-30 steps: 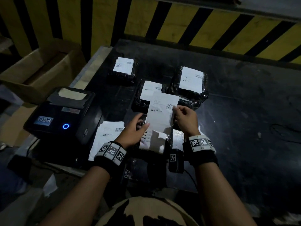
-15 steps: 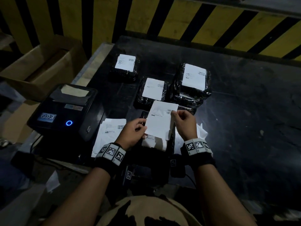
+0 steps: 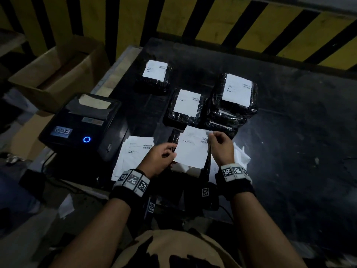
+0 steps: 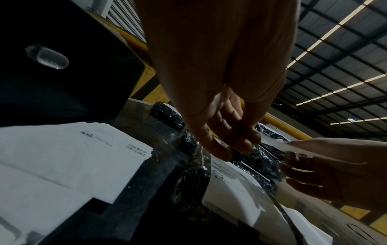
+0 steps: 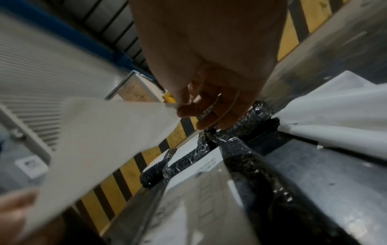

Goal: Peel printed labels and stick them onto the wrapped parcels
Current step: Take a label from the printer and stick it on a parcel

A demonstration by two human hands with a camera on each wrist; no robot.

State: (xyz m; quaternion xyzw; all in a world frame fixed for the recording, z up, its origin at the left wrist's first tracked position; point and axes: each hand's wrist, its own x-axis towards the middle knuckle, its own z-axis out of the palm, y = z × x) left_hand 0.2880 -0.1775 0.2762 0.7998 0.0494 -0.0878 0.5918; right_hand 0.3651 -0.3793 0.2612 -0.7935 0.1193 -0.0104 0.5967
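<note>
I hold a white printed label (image 3: 192,149) up between both hands, above a black wrapped parcel (image 3: 193,171) near the table's front edge. My left hand (image 3: 164,155) pinches the label's lower left edge. My right hand (image 3: 220,146) pinches its upper right corner, where a thin layer lifts away from the sheet (image 5: 167,106). Three more black wrapped parcels lie farther back, each with a label on top: far left (image 3: 155,74), middle (image 3: 186,105) and right (image 3: 235,93). A stack of printed labels (image 3: 133,153) lies left of my left hand.
A black label printer (image 3: 81,128) with a lit blue button sits at the table's left edge. An open cardboard box (image 3: 56,74) stands beyond it. Crumpled white backing paper (image 3: 241,157) lies right of my right wrist. A yellow and black striped barrier (image 3: 231,20) runs behind the table.
Both hands have drawn the label nearer to me and lower. My right thumb and finger now work at its upper right corner.
</note>
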